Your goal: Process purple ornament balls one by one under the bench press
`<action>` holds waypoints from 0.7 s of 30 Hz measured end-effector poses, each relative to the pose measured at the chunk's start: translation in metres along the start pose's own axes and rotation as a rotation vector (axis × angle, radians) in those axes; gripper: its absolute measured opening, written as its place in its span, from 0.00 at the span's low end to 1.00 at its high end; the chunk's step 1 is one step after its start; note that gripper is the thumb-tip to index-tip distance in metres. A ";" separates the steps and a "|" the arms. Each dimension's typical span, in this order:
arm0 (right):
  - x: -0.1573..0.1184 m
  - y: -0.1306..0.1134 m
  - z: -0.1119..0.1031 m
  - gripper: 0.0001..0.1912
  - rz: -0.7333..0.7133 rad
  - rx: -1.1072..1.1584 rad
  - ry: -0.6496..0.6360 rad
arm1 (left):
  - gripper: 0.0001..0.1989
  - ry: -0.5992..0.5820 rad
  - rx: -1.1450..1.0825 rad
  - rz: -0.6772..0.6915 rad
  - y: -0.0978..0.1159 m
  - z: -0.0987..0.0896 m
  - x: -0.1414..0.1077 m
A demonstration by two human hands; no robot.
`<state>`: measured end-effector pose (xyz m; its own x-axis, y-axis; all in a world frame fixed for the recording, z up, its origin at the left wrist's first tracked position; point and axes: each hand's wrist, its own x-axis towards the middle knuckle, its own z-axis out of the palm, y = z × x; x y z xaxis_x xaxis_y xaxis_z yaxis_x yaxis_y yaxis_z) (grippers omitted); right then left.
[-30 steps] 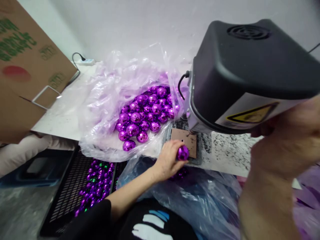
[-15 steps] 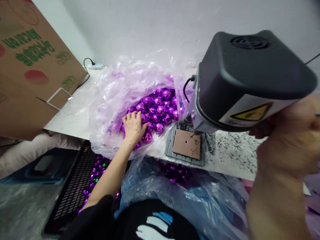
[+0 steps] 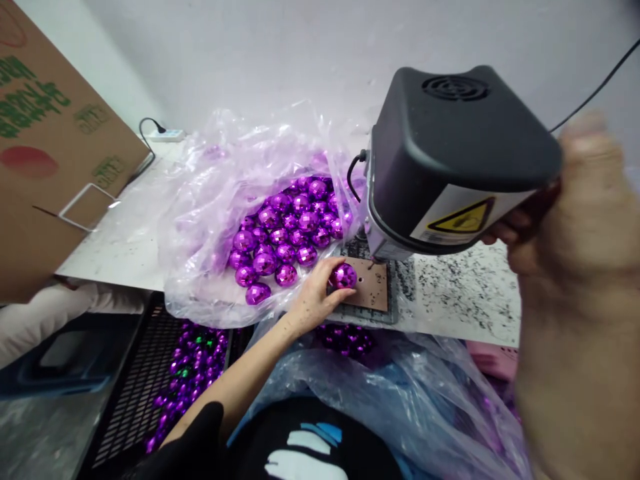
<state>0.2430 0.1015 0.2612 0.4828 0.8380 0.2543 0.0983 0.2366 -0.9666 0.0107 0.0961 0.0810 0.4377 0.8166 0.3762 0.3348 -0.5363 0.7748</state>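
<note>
Grip of the left hand is closed on 1 purple ball, pinched between thumb and fingers, at the left part of the brown plate. The right hand is blurred, at the right side of the black machine; I cannot tell how its grip stands. Other shiny balls lie left of the plate, in the clear bag on the worktop.

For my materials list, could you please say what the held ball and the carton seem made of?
The faceted purple ball looks like plastic with a metallic coating, given its mirrored glints; glass is possible. The carton looks like matte cardboard, judging by its dull brown, printed face.
</note>
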 end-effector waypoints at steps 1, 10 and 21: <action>0.000 -0.002 0.000 0.16 0.033 0.001 0.015 | 0.27 -0.015 -0.023 -0.008 -0.001 0.007 0.000; 0.000 -0.003 0.000 0.14 0.027 0.003 -0.007 | 0.26 0.014 0.088 -0.026 -0.009 0.041 0.008; 0.001 0.000 -0.004 0.17 0.031 0.047 -0.060 | 0.25 0.058 -0.159 -0.191 -0.006 0.037 0.011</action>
<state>0.2470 0.1000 0.2612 0.4315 0.8731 0.2269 0.0424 0.2316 -0.9719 0.0447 0.1003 0.0620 0.3292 0.9132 0.2403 0.2693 -0.3347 0.9030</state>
